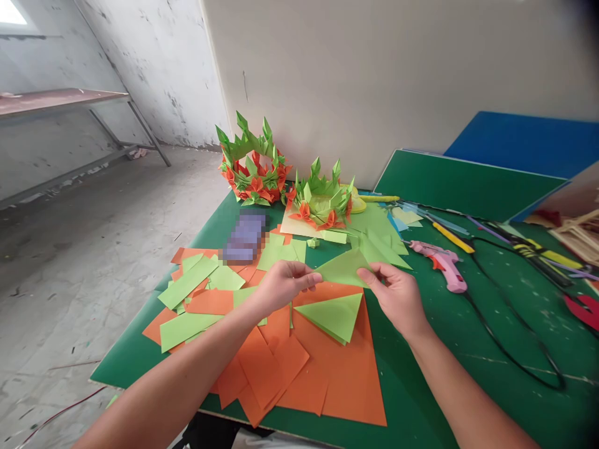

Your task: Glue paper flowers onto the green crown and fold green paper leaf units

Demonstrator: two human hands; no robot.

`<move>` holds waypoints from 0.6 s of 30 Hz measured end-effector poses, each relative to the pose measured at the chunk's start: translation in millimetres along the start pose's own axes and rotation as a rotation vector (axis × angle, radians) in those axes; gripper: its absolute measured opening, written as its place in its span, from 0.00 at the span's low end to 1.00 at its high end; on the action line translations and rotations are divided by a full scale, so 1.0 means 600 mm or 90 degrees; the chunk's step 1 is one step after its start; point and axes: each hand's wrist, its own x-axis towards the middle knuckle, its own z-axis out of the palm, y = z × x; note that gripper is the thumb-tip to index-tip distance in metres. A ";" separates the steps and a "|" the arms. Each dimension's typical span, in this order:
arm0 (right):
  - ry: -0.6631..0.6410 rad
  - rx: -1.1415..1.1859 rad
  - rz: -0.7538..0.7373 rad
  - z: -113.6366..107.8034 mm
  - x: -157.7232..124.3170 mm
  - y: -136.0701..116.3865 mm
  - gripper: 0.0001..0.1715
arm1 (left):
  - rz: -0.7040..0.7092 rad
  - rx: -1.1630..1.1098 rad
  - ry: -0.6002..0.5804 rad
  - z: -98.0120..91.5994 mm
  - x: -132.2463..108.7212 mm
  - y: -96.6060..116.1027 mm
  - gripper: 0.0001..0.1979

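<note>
A folded piece of light green paper (344, 267) is stretched between my two hands, above the table. My left hand (292, 284) pinches its left corner between thumb and fingers. At its right end, my right hand (390, 290) grips it with the thumb on top. Just below lies a second folded green paper triangle (334, 315), resting on a large orange sheet (355, 374). Loose orange sheets (266, 362) and green paper strips (189, 280) are scattered under and beside my left forearm.
Two paper crowns, a taller one (255, 165) and a lower one (322, 199), stand at the back. A pink glue gun (442, 265) with a black cord lies right, near a yellow cutter (453, 237) and red-handled tool (583, 310). A blurred purple object (246, 237) lies left.
</note>
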 end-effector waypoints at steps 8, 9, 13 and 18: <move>0.011 0.000 0.003 -0.001 -0.007 0.000 0.21 | 0.023 -0.057 0.004 -0.003 0.008 -0.012 0.25; 0.019 -0.001 -0.002 -0.002 -0.008 0.000 0.21 | 0.023 -0.080 0.019 -0.004 0.008 -0.012 0.27; 0.034 -0.010 -0.055 -0.001 -0.010 0.001 0.18 | -0.032 -0.213 -0.026 -0.003 0.005 -0.009 0.29; 0.012 -0.018 -0.113 0.004 -0.013 0.003 0.13 | -0.119 -0.328 -0.176 -0.001 -0.002 -0.006 0.23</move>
